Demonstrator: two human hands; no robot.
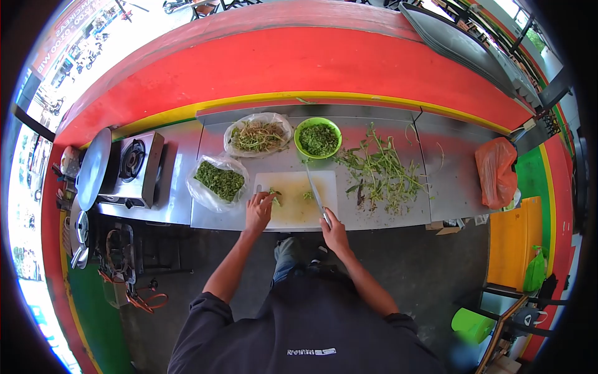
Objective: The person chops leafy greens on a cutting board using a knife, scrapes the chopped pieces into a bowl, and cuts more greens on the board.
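Note:
My right hand [335, 232] grips the handle of a knife [314, 188], its long blade angled up and left over the white cutting board [293, 215]. At the board's left side, the bent fingers of my left hand [258, 212] close on a small bit of leafy greens [275, 194]. A few chopped green bits [308, 195] lie beside the blade. Behind the board stands a green bowl [339, 138] of finely chopped greens [318, 138]. Loose leafy stalks [386, 171] spread over the steel counter to the right.
Left of the board, one plastic bag [208, 201] holds chopped greens and another bag [232, 149] holds cut stems. A gas stove [134, 167] sits farther left. An orange plastic bag [496, 171] rests at the right end. A red wall [299, 62] rises behind the counter.

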